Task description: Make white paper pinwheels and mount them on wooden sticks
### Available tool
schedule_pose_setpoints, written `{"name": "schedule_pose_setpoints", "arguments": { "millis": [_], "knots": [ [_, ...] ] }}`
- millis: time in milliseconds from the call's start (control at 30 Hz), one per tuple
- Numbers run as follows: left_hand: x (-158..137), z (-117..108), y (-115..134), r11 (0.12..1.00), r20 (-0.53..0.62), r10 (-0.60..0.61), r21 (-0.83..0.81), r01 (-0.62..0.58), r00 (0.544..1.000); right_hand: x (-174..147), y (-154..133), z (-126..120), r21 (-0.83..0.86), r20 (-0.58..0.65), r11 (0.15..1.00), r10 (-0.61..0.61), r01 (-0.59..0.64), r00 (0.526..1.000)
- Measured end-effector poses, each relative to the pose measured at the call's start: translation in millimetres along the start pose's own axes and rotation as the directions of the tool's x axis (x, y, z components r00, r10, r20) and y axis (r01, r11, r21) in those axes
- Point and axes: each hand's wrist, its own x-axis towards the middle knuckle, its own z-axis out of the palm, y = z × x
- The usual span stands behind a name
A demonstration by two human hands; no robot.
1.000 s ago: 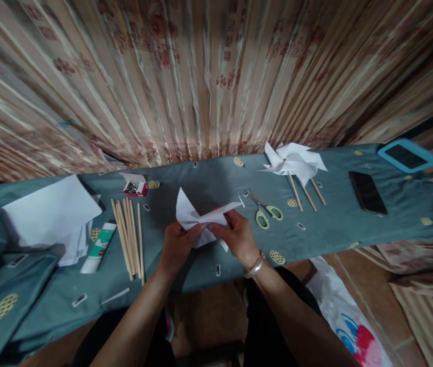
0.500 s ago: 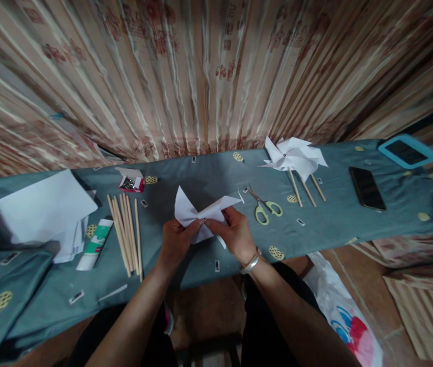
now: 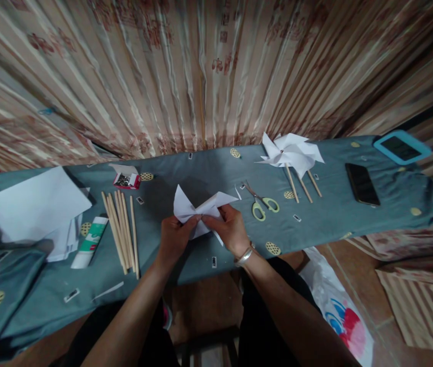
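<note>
A white paper pinwheel without a stick is held between both hands above the cloth, its blades folded toward the middle. My left hand grips its left side, the thumb pressed near the centre. On the right side my right hand is closed on the paper, its thumb meeting the left one at the centre. Whatever lies under the thumbs is mostly hidden. Scissors with pale green handles lie to the right of the hands. Several wooden sticks lie to the left.
Finished pinwheels on sticks lie at the back right, with a phone and a blue-framed device beyond. On the left are white paper sheets, a glue tube and a small red box of metal pins. A plastic bag is on the floor.
The whole view has shifted slightly, so things on the table appear a little further left and higher. Both thumbs still press at the pinwheel's centre, and the small metallic spot there is less visible.
</note>
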Motion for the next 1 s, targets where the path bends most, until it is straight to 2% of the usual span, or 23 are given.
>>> {"name": "schedule_pose_setpoints", "arguments": {
  "millis": [233,367,600,833,1000],
  "knots": [
    [2.3,1.0,-5.0,0.999,-0.011,-0.025,0.025,0.025,1.0,3.0,6.1,1.0,0.061,-0.001,0.998,0.013,-0.013,1.0],
    [2.5,0.5,-6.5,1.0,-0.006,-0.016,0.007,0.016,1.0,3.1,6.9,0.7,0.062,0.003,0.998,0.019,-0.019,1.0],
    [2.4,-0.3,-7.2,0.998,-0.012,0.016,0.066,-0.015,1.0,3.0,8.0,0.1,0.067,0.017,0.998,0.007,-0.008,1.0],
    [1.5,0.2,-7.7,1.0,-0.022,0.011,0.028,-0.011,1.0,3.7,8.4,0.3,0.028,-0.007,1.0,0.004,-0.004,1.0],
    [2.8,-0.4,-4.3,0.999,-0.013,0.017,-0.036,-0.018,1.0,5.6,3.4,0.5,0.068,0.014,0.997,-0.032,0.031,0.999]
  ]
}}
